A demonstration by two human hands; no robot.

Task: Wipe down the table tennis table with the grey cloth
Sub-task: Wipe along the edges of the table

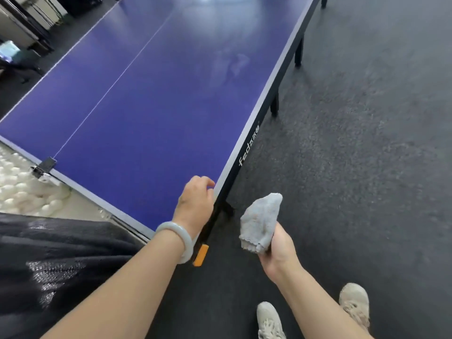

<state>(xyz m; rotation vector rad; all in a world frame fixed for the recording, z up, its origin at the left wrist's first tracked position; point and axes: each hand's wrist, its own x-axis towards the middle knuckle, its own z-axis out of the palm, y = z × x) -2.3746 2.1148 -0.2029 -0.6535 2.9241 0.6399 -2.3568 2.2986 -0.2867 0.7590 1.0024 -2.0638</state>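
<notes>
A single head-worn wide-angle view looks forward and steeply down from above one corner of the tabletop (146, 106), whose long edge recedes up the frame. Nearest the lens, at the lower edge, are the left hand (195, 201), the right hand (278, 250) holding the grey cloth (261, 223), and the floor (367, 143).

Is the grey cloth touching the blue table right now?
Apart. The head view shows the right hand holding the grey cloth beside the table, with dark floor visible between them.

The left hand (195, 201) is sitting at the near corner of the blue table tennis table (146, 106); right of it, the right hand (278, 250) is holding the crumpled grey cloth (260, 223).
</notes>
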